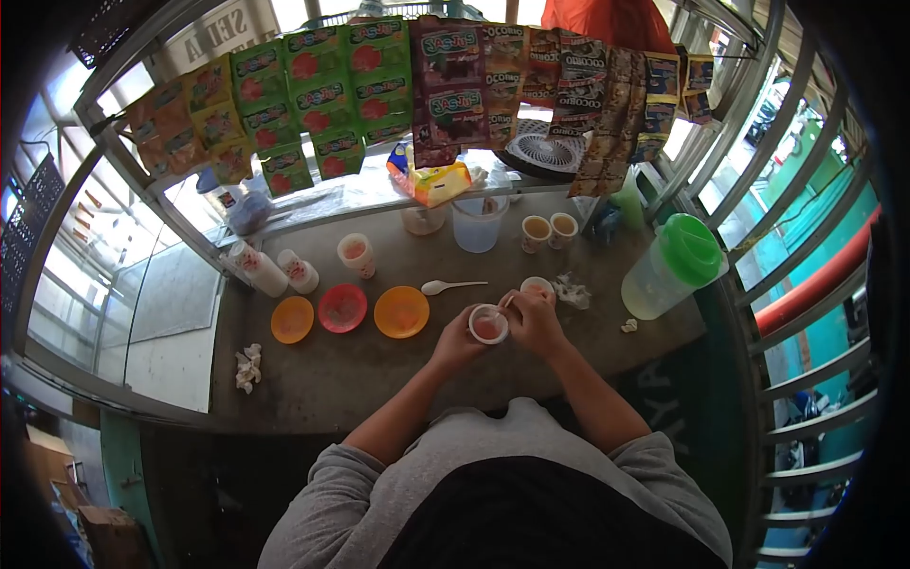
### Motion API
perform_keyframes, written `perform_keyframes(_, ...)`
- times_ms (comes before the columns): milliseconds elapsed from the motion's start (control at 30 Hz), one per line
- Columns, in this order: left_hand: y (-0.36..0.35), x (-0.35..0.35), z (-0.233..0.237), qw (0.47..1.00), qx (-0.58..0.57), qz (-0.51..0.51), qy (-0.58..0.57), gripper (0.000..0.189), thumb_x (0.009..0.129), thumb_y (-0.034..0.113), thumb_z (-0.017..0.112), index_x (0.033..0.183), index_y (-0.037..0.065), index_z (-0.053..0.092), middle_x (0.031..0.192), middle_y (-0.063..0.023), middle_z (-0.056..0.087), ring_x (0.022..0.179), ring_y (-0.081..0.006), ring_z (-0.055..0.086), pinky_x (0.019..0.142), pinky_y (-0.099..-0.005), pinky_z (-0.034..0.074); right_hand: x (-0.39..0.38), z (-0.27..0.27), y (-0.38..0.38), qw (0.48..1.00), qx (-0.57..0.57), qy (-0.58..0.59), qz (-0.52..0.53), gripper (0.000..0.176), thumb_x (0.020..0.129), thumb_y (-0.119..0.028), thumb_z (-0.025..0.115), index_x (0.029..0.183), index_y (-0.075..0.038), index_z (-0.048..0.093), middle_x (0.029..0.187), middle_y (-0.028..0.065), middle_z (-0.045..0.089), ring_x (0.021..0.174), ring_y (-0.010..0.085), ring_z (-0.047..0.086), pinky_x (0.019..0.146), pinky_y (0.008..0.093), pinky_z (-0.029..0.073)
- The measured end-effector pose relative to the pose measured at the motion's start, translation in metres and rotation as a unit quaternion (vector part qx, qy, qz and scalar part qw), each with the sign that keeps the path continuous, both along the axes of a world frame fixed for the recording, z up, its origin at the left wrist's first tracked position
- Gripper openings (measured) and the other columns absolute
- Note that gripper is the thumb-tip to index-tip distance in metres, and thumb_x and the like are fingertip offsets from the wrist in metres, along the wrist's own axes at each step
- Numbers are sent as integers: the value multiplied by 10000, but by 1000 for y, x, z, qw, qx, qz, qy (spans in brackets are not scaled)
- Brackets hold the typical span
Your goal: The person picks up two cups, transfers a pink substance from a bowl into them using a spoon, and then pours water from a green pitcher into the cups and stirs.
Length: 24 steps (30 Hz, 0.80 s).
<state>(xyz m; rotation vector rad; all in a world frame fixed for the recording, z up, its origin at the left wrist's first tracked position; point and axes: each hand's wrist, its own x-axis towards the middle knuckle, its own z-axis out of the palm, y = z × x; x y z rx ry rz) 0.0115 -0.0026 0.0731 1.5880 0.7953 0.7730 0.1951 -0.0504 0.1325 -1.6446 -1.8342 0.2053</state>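
Observation:
My left hand (458, 343) grips a small white cup (487, 324) with a pinkish drink in it, held just above the grey counter (360, 370). My right hand (536, 321) is closed on a small spoon or stick that dips into this cup from the right. A second small cup (536, 284) stands just behind my right hand. A white plastic spoon (451, 285) lies on the counter behind the held cup.
Three lids, orange (292, 320), red (342, 307) and orange (401, 311), lie to the left. Further back stand paper cups (356, 254), a clear jug (477, 222) and two filled cups (549, 229). A green-lidded pitcher (673, 266) stands at right. Drink sachets (379, 85) hang above.

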Motion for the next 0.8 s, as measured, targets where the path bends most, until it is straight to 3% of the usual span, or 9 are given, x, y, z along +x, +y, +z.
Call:
perform_keyframes(33,3,1,4,1000,-1,4,0,665,753,107,852,1339,36,547,1251,-119,657,1164,-204,650,987,-340,521,0,-2,1,1000,-1,0,4,25,889,-108,678,888,-93,699,812,63,698,814,216,666,905,425,398)
perform_keyframes(100,5,1,8,1000,-3,19,9,662,757,115,858,1335,31,546,1260,-114,654,1164,-196,647,988,-343,522,-2,-9,0,993,-43,110,-25,47,891,-79,698,920,-42,688,799,85,690,694,178,649,701,339,474)
perform_keyframes(133,6,4,8,1000,-4,22,11,662,757,115,858,1335,31,546,1260,-114,654,1164,-196,647,988,-343,522,-2,-11,0,993,-45,111,-23,47,891,-79,698,920,-42,688,799,85,690,694,178,649,701,339,474)
perform_keyframes(200,6,10,9,999,-25,31,-7,663,758,122,862,1333,26,545,1263,-111,652,1167,-190,645,987,-341,523,-1,-14,-2,978,-19,204,-33,67,889,-51,721,932,-12,687,786,86,688,644,134,628,553,285,454)
perform_keyframes(433,8,33,24,998,-37,46,17,671,753,121,863,1334,26,543,1259,-111,655,1174,-189,644,990,-336,522,43,-13,3,970,21,241,33,81,892,-7,704,973,-5,708,840,100,703,767,154,683,652,285,514)
perform_keyframes(633,11,57,23,997,-31,68,13,690,746,121,860,1349,26,538,1257,-110,659,1170,-189,645,998,-334,514,103,-15,-9,943,-42,306,124,159,908,-21,703,1064,-5,731,920,93,723,763,134,653,682,277,521)
perform_keyframes(700,11,67,22,998,-5,48,38,730,732,102,863,1375,39,522,1284,-94,643,1191,-186,629,1019,-350,516,121,3,-14,933,-141,323,74,173,933,-52,684,1091,-3,735,937,93,729,775,124,654,696,276,526)
perform_keyframes(800,3,82,23,998,-31,61,-13,686,740,115,857,1349,38,551,1259,-106,663,1176,-223,646,1010,-355,506,139,11,-8,931,-124,330,99,160,960,-99,667,1084,-34,745,932,92,726,778,117,653,682,256,515)
